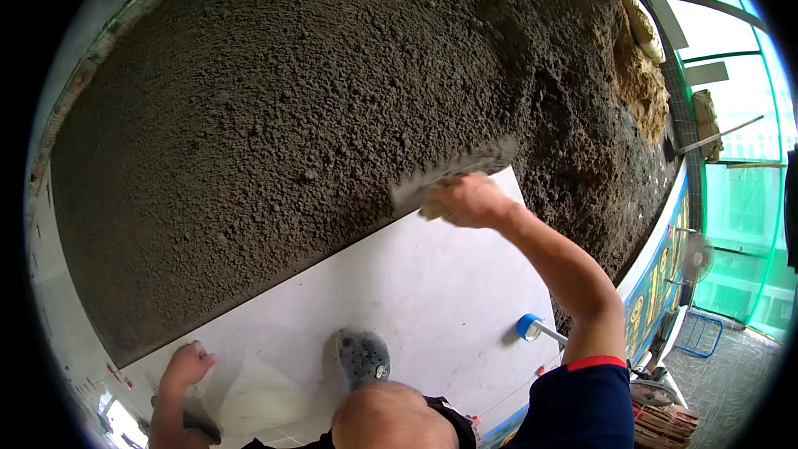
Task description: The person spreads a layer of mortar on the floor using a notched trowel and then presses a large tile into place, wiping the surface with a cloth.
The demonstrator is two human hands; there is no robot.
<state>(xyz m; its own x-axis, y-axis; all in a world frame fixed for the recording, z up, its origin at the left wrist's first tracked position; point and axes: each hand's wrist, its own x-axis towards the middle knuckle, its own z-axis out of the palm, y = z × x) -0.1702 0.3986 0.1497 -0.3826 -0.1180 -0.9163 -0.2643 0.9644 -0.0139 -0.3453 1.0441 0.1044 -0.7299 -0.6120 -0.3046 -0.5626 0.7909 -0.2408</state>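
My right hand [467, 199] is wrapped round the tan handle of a notched trowel [455, 168]. The trowel's toothed metal blade, smeared with grey and slightly blurred, lies along the boundary between a large white tile [449, 283] and the dark, crumbly mortar bed [274, 108]. Whether the blade touches the mortar or the tile edge, I cannot tell. At the lower left, my left hand [189, 363] is loosely curled above the tile's near side, with nothing visible in it. A dark speckled shoe [363, 357] stands on the tile between my hands.
A blue-rimmed round thing with a pale handle [528, 327] lies near the tile's right edge. Loose mortar heaps up at the right beside yellowish sand [642, 87]. Beyond are a fan [697, 258], green netting [744, 233] and a blue wire rack [700, 335].
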